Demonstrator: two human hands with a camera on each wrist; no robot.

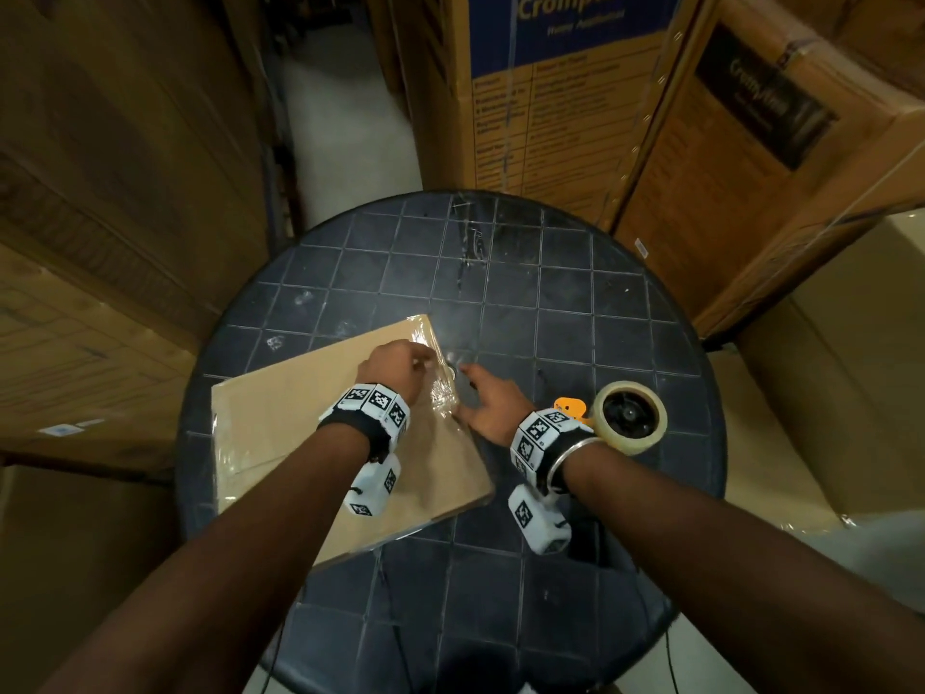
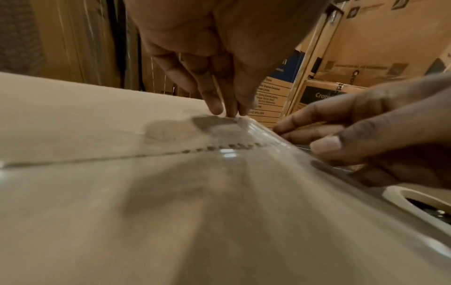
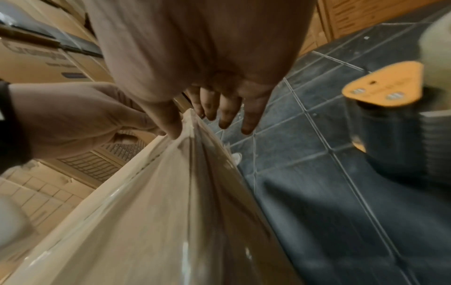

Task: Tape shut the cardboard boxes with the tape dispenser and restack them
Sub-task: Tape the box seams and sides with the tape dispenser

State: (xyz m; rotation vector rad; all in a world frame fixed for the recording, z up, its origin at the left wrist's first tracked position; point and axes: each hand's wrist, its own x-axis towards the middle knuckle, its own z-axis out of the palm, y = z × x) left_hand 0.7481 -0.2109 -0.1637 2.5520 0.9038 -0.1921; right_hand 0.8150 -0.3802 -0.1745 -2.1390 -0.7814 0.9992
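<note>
A flat cardboard box (image 1: 300, 418) lies on the round dark tiled table (image 1: 550, 303), with clear tape (image 2: 244, 173) over its seam and right edge. My left hand (image 1: 413, 363) is on the box top near its far right corner; its fingertips (image 2: 219, 108) press down on the tape. My right hand (image 1: 478, 393) lies at the box's right edge with fingers spread over the table and the thumb (image 3: 171, 125) against the taped edge. The tape dispenser (image 1: 628, 418), orange plate and tape roll, stands on the table just right of my right wrist, held by neither hand.
Tall stacks of printed cardboard cartons (image 1: 575, 92) close in behind and to the right, and more brown cartons (image 1: 100, 242) rise on the left. A narrow floor aisle (image 1: 345, 117) runs away between them. The box's near corner overhangs the table's front left rim.
</note>
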